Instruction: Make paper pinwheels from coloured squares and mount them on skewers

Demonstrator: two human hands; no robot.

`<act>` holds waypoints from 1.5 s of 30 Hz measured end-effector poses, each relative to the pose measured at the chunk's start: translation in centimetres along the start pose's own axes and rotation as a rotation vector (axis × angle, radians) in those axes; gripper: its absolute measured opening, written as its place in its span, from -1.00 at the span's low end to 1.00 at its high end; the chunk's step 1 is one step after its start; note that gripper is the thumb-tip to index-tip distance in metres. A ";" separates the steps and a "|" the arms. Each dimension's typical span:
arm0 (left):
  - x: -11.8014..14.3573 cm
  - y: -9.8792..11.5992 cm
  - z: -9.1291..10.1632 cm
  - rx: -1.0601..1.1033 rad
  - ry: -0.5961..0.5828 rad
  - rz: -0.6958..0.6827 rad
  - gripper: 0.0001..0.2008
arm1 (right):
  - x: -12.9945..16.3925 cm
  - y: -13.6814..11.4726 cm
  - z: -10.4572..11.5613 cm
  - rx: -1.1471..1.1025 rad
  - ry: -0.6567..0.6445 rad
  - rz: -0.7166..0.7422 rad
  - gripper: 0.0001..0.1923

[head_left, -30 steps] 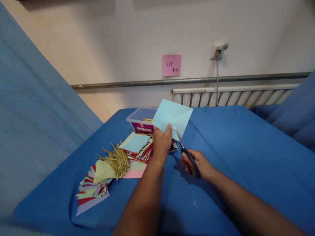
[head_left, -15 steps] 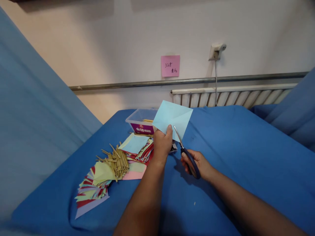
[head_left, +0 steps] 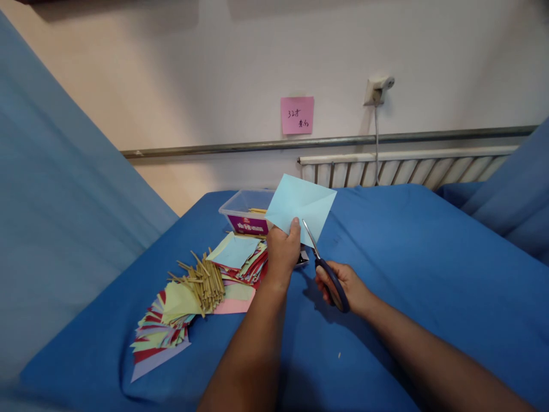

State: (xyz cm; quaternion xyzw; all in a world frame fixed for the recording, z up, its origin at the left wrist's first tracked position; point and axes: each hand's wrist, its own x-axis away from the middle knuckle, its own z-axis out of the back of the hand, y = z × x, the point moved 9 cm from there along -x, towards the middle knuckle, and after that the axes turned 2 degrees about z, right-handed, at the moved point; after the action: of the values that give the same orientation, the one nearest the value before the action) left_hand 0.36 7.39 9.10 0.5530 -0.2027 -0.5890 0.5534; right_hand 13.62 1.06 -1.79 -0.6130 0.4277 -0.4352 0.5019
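Gripping the scissors (head_left: 325, 264), the right hand (head_left: 343, 284) has barely moved over the last second, blades at the lower edge of the light blue paper (head_left: 301, 206), pinched up by the left hand (head_left: 281, 252) above the blue cloth's (head_left: 407, 257) middle; cutting looks paused.

Since a second ago: view drifted slightly right, so pink note (head_left: 297, 115) and wall socket (head_left: 377, 88) sit slightly further left (hands' pose unaltered).
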 end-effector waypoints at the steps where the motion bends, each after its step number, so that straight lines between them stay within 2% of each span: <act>1: 0.0 0.0 0.0 -0.002 0.002 -0.003 -0.68 | 0.0 0.0 0.0 0.003 0.001 -0.003 -0.48; 19: 0.2 0.4 0.0 -0.010 -0.004 -0.010 -0.70 | 0.0 0.2 0.2 -0.049 -0.005 0.006 -0.59; 26: 0.1 -0.2 0.1 0.043 0.014 0.033 -0.72 | 0.0 0.1 0.2 -0.074 0.002 0.007 -0.58; 45: 0.1 -0.2 0.0 -0.008 0.013 0.011 -0.70 | -0.2 0.3 0.2 -0.038 -0.003 0.006 -0.55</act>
State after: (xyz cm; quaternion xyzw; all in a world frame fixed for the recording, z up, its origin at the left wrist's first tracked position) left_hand 0.29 7.36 8.95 0.5535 -0.1999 -0.5830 0.5602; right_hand 13.72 1.27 -2.14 -0.6218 0.4367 -0.4247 0.4922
